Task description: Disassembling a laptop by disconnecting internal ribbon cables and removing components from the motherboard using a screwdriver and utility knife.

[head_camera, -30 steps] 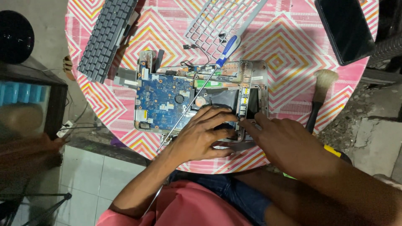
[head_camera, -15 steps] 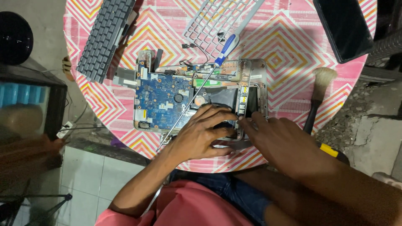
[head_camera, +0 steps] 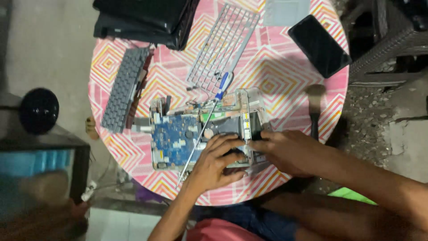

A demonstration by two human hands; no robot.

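The left hand (head_camera: pixel 218 163) and right hand (head_camera: pixel 285 151) cover the near corner of the opened laptop base (head_camera: pixel 200 131), so whatever their fingers press stays hidden. The stacked dark laptops (head_camera: pixel 142 20) (top edge) are cut off. The brush (head_camera: pixel 314 105) is blurred.

— We see a patterned cloth on the round table (head_camera: pixel 285 76), matt, printed in pink and orange zigzags. The blue circuit board (head_camera: pixel 176 140) looks like hard laminate with small shiny metal parts.

— We agree. The screwdriver (head_camera: pixel 203 129) has a bright metal shaft and a glossy blue plastic handle. The keyboard (head_camera: pixel 125 89) is matt grey plastic, the keyboard frame (head_camera: pixel 223 47) pale plastic, and the phone (head_camera: pixel 318 44) glossy black.
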